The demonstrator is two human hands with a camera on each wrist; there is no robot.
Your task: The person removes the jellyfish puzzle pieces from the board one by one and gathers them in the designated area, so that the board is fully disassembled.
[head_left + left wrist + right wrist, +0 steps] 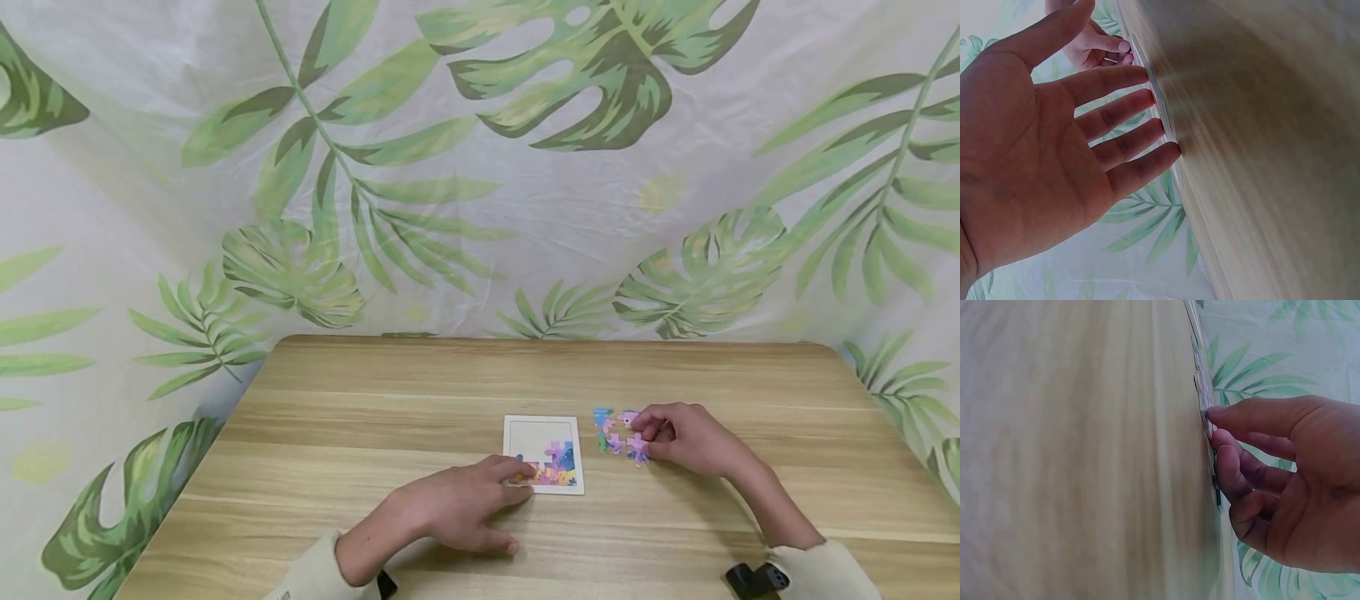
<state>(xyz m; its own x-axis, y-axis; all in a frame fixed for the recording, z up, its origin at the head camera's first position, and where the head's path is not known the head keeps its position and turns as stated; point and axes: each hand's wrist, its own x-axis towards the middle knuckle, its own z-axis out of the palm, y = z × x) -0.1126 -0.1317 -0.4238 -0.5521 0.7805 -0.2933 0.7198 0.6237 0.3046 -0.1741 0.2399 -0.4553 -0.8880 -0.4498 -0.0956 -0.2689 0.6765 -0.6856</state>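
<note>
Your two pale sleeves are nearest the camera, left sleeve and right sleeve, both cut by the bottom edge of the head view. Black device sits at your right cuff; a bit of something dark shows by the left one too, too little of it to identify.

Your left hand: spread, fingers straight and apart, thumb out to the side. Fingertips reach the lower left of the white puzzle tray; left wrist view has them at its edge. Tray lies flat on the wood-grain surface, between your hands. Tray pieces run along the bottom and climb the right side, in pink, orange, yellow and blue. Upper left of the tray shows plain backing.

Your right hand: fingers bent, at the right edge of the loose pieces. Thumb tip is at the purple piece, index by the pink piece above it. Can't tell whether you're pinching one or just touching. Loose pieces lie close together on the surface, just right of the tray; blue piece is at their far left corner.

Leaf-print cloth hangs behind the surface.
</note>
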